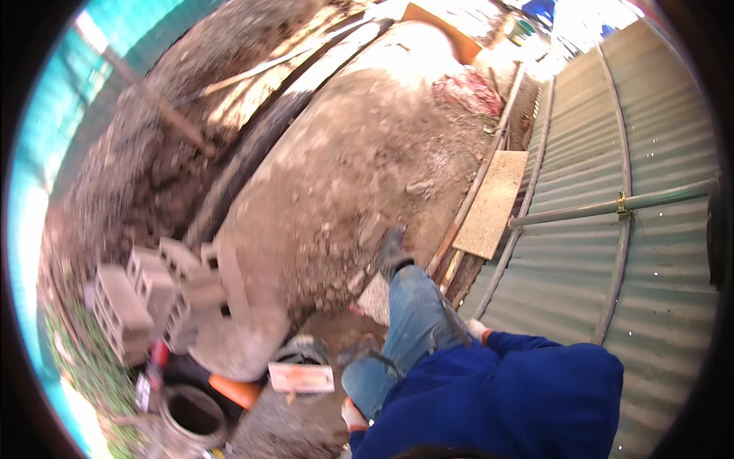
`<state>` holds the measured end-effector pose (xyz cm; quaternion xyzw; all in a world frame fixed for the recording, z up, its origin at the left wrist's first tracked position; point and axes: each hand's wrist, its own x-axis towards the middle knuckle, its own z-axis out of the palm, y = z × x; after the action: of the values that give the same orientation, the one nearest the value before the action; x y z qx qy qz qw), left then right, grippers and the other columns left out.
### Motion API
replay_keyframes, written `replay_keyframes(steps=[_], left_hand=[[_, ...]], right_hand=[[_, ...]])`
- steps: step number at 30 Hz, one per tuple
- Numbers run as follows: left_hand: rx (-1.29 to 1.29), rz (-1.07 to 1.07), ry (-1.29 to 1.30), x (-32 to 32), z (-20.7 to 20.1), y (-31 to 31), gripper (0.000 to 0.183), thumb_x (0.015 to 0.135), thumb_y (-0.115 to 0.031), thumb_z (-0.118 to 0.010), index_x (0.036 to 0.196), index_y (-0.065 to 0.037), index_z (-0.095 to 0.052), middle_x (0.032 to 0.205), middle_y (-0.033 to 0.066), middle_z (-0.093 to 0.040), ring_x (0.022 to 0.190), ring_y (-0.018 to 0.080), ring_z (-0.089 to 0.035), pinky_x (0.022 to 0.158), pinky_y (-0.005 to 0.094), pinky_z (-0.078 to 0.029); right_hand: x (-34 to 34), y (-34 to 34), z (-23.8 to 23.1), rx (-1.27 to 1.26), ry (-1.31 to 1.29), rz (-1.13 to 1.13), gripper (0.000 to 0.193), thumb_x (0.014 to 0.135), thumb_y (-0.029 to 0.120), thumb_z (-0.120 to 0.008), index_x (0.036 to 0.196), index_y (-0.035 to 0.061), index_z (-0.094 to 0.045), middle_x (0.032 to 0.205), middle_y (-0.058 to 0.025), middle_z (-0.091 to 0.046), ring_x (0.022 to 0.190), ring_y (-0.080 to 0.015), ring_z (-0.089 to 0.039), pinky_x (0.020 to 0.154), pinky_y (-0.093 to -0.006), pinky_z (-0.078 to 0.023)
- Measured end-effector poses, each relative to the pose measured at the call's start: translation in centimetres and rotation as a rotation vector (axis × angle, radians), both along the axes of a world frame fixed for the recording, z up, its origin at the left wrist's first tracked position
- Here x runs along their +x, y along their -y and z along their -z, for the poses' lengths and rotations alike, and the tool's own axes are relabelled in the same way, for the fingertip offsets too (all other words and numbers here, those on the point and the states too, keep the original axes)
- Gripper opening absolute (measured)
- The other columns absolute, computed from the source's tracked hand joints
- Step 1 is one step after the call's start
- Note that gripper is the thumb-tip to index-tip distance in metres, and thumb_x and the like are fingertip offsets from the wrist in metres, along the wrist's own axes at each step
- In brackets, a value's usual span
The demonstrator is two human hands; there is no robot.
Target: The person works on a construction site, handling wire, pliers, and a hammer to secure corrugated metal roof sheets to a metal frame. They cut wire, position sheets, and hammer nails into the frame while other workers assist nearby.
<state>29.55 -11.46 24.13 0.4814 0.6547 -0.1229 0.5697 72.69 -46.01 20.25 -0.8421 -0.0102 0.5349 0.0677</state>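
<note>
The pale board [300, 378] lies low on the ground's near side, just ahead and to the left of the left hand [353, 415], overlapping a dark tub [324, 353] in this view; whether they touch is unclear. It looks flat, stiff and rectangular, probably light enough for one hand, and perhaps gritty or damp at the surface. Its short ends or long edges seem the surest hold; a corner alone might let it twist. The left hand is beside the bent knee [365, 386], the right hand [479, 329] by the other thigh. Sleeve, leg and blur hide the fingers of both, so I cannot tell how far they open or whether they grip anything.
</note>
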Motion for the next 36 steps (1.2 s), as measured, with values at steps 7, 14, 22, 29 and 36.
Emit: replay_keyframes(steps=[7,14,22,29,36], left_hand=[[0.183,0.845,-0.153,25.0,0.1,-12.4,0.041,0.104,-0.030,-0.049,0.121,0.000,-0.071,0.117,0.0264,-0.074,0.112,0.0481,-0.067,0.094,0.0553,-0.054],[0.063,0.378,0.357,60.8,-6.5,-17.6,0.040,0.105,-0.027,-0.061,0.132,0.001,-0.070,0.117,0.0141,-0.076,0.105,0.0236,-0.072,0.093,0.0355,-0.056],[-0.103,0.715,0.359,83.7,-4.1,-18.9,0.033,0.106,-0.027,-0.063,0.124,-0.002,-0.075,0.100,0.0081,-0.077,0.086,0.0165,-0.069,0.079,0.0311,-0.056],[-0.195,0.890,-0.016,103.2,4.9,-21.3,0.020,0.099,-0.028,-0.065,0.102,-0.009,-0.071,0.076,0.0015,-0.065,0.061,0.0154,-0.057,0.053,0.0347,-0.045],[-0.336,0.633,0.256,133.3,0.1,-16.3,0.023,0.103,-0.025,-0.062,0.116,-0.009,-0.072,0.074,0.0021,-0.062,0.057,0.0149,-0.058,0.053,0.0322,-0.051]], right_hand=[[11.8,-3.5,-6.2,0.160,-0.160,0.742,0.027,0.099,0.023,-0.067,0.119,0.0060,-0.076,0.089,-0.0104,-0.077,0.078,-0.0245,-0.075,0.069,-0.0400,-0.061],[20.3,0.6,-9.0,0.117,0.046,1.038,0.035,0.093,0.017,-0.072,0.124,-0.0004,-0.074,0.092,-0.0085,-0.077,0.073,-0.0175,-0.073,0.065,-0.0338,-0.057],[37.5,-1.2,-11.6,0.361,0.414,1.095,0.038,0.093,0.018,-0.073,0.123,-0.0042,-0.075,0.118,-0.0164,-0.080,0.111,-0.0237,-0.076,0.099,-0.0334,-0.057],[49.1,4.4,-9.2,0.150,0.554,1.104,0.036,0.091,0.020,-0.072,0.119,-0.0026,-0.077,0.103,-0.0130,-0.080,0.097,-0.0254,-0.076,0.089,-0.0364,-0.058],[61.9,5.4,-14.1,0.069,0.135,1.674,0.025,0.101,0.019,-0.064,0.117,0.0026,-0.071,0.080,-0.0131,-0.075,0.052,-0.0212,-0.064,0.051,-0.0387,-0.055]])
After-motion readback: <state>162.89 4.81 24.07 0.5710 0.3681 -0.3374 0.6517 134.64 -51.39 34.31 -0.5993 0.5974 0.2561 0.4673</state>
